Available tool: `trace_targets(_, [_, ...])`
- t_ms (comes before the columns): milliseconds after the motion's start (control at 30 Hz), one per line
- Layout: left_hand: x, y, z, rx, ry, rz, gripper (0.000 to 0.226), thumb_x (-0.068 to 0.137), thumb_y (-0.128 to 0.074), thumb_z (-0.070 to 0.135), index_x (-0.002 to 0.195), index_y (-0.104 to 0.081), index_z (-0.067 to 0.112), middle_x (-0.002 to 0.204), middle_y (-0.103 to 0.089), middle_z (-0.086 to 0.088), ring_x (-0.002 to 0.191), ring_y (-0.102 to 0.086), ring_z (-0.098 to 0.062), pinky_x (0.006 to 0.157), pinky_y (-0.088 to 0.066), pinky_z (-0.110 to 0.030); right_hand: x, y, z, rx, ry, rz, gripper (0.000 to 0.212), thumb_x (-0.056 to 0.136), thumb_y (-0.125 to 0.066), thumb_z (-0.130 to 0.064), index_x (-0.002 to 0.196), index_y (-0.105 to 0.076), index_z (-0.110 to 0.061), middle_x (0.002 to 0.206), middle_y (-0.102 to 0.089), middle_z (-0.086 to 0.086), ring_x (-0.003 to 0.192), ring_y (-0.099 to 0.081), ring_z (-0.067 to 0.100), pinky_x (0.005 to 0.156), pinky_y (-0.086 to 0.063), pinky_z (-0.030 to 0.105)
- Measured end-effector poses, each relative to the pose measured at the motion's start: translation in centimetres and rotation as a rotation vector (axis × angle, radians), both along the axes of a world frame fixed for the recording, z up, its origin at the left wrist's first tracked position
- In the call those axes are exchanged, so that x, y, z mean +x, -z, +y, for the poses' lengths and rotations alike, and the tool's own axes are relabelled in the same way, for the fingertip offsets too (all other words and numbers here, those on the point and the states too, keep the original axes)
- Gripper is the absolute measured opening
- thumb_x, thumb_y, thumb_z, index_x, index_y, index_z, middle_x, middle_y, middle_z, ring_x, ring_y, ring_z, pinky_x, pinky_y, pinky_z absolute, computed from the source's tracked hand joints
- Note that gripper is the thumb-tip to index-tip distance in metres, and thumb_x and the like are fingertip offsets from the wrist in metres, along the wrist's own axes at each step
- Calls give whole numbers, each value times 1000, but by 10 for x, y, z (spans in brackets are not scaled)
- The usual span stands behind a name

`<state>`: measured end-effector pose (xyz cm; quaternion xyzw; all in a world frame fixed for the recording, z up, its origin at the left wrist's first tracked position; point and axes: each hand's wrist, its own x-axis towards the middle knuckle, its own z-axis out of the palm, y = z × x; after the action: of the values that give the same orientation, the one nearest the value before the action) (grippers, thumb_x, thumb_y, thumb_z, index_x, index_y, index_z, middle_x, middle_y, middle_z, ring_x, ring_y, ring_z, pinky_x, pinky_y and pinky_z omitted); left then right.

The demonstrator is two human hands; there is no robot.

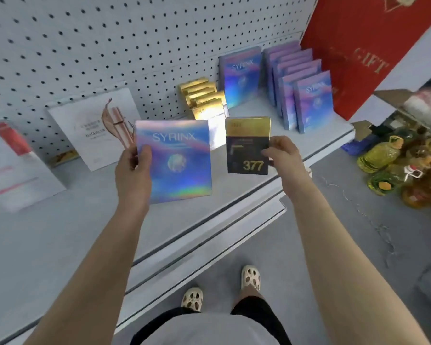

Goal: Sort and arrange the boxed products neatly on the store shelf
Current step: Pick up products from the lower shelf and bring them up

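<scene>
My left hand [133, 170] grips a holographic blue SYRINX box [177, 160] by its left edge, held upright above the shelf [85, 220]. In my right hand [283, 153] is a dark box with a gold top and the number 377 [246, 145], pinched at its right edge. Behind them on the shelf stand a row of gold boxes [204, 98], one SYRINX box [240, 75] leaning at the pegboard, and a row of several SYRINX boxes [301, 88] at the right.
A white cosmetics box [92, 125] and a white box with red print [13, 165] lean at the shelf's left. A big red gift box [368, 46] stands at the shelf's right end. Yellow oil bottles [388, 158] and a cardboard box [403, 100] sit on the floor.
</scene>
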<state>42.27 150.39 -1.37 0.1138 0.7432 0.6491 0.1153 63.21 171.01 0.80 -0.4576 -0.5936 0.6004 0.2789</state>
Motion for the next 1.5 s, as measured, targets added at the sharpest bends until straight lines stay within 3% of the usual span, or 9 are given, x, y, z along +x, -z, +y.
trace_targets(133, [2, 10, 28, -31, -166, -7, 21, 90, -57, 42, 75, -55, 27, 72, -56, 11, 61, -50, 0, 61, -42, -23, -33, 21, 64, 137, -248, -30, 21, 88, -68, -11, 101, -56, -21, 88, -71, -4, 77, -68, 4, 67, -51, 21])
trace_targets(233, [17, 17, 43, -30, -288, -42, 26, 87, -55, 47, 73, -53, 25, 71, -53, 5, 68, -46, -14, 65, -40, -36, -52, 33, 102, 190, -448, -71, 53, 90, -63, -4, 133, -45, -29, 105, -69, 8, 88, -69, 20, 79, -56, 35])
trace_targets(433, [51, 21, 62, -69, -477, -68, 24, 88, -55, 46, 73, -55, 28, 67, -53, 12, 62, -45, -6, 63, -40, -33, -91, 41, 143, 450, -756, -218, 85, 91, -62, -4, 151, -19, -47, 105, -55, 3, 77, -66, 15, 70, -53, 25])
trace_targets(833, [65, 19, 71, -70, -494, -78, 21, 89, -55, 45, 80, -60, 27, 71, -59, 15, 60, -50, 2, 61, -41, -25, -127, 38, 156, 676, -852, -292, 70, 76, -79, -15, 130, -39, -35, 118, -53, 1, 80, -63, 9, 74, -55, 31])
trace_targets(1033, [63, 18, 74, -57, -423, -99, 23, 88, -55, 48, 81, -61, 27, 72, -61, 16, 66, -52, -4, 64, -42, -26, -124, 31, 157, 712, -863, -357, 73, 81, -73, -14, 142, -36, -30, 129, -45, 5, 106, -58, 20, 86, -52, 33])
trace_targets(1167, [62, 16, 80, -31, -372, -105, 25, 85, -56, 49, 78, -60, 26, 71, -59, 14, 67, -50, -7, 66, -41, -29, -114, 13, 155, 792, -682, -240, 61, 85, -55, 1, 141, -45, -22, 127, -50, 3, 117, -53, 20, 93, -42, 25])
trace_targets(1267, [65, 13, 90, -37, -310, -96, 25, 84, -55, 50, 80, -61, 26, 71, -61, 15, 67, -52, -8, 66, -42, -30, -105, -6, 144, 826, -579, -72, 41, 91, -52, -3, 129, -58, -16, 119, -61, 1, 101, -59, 12, 90, -49, 28])
trace_targets(1400, [75, 7, 116, -42, -182, -99, 25, 85, -56, 46, 89, -64, 23, 85, -68, 5, 78, -61, -15, 72, -50, -42, -96, -26, 130, 825, -829, -59, 27, 94, -62, -27, 120, -66, -17, 115, -68, -3, 103, -63, 13, 92, -51, 32])
trace_targets(1500, [83, -1, 144, -18, -114, -85, 26, 85, -56, 44, 92, -64, 20, 86, -68, 3, 79, -61, -14, 74, -51, -37, -93, -34, 139, 754, -1005, -134, 32, 87, -72, -35, 117, -67, -24, 105, -68, -12, 98, -63, 10, 87, -47, 22])
